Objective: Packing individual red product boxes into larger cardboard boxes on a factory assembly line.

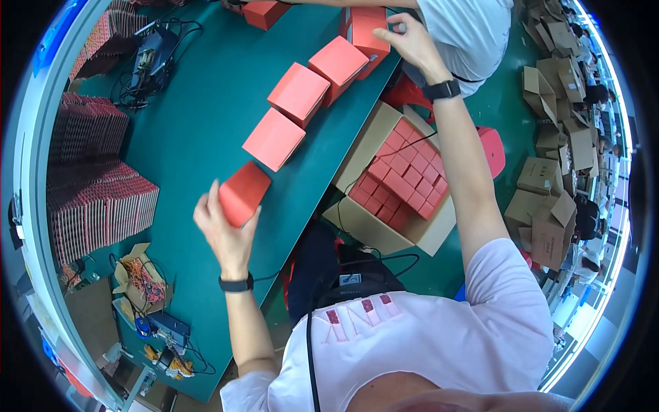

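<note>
Several red cardboard boxes form a slanting row along the right side of the green table. Around the nearest red box [245, 194], the one tilted at the row's near end, my left hand [228, 233] has its thumb and fingers closed. Beyond it sit another red box [273, 139], a third [298, 93] and a fourth [338, 63]. At the far end my right hand [410, 47] is closed, its fingertips at the right edge of the far red box [365, 38]. Part of that grip is hidden.
A carton [374, 223] full of small red boxes stands right of the table [185, 137]. Tall stacks of flat red-edged pieces [106, 206] line the left side, near a small carton of cords [141, 278]. A co-worker [470, 41] in white is at the far right.
</note>
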The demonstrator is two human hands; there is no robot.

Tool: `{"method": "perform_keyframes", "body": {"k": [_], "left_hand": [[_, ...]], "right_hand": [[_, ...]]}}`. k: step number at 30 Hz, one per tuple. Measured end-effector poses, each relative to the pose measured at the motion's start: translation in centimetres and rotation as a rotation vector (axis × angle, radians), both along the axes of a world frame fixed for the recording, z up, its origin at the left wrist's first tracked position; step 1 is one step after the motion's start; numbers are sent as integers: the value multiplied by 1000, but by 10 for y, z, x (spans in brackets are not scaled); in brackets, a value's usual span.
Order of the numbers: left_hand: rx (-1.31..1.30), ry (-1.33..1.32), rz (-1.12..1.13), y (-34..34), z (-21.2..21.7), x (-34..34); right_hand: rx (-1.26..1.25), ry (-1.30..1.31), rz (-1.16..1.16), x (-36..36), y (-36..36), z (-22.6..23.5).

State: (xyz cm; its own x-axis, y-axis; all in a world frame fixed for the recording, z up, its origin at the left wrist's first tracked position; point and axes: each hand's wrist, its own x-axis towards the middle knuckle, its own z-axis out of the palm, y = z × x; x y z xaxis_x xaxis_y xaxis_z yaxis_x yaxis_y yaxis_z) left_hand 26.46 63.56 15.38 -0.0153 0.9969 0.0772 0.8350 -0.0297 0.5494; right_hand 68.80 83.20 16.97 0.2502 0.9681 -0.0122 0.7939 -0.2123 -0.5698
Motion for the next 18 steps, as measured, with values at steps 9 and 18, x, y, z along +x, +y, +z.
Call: {"method": "perform_keyframes", "body": {"k": [9,18], "left_hand": [[102,25,-55,33,-14,44],[123,106,-69,49,7,43]], "right_hand": [[128,116,-122,-61,-27,-50],[163,-109,-192,-77,-40,-25]]}}
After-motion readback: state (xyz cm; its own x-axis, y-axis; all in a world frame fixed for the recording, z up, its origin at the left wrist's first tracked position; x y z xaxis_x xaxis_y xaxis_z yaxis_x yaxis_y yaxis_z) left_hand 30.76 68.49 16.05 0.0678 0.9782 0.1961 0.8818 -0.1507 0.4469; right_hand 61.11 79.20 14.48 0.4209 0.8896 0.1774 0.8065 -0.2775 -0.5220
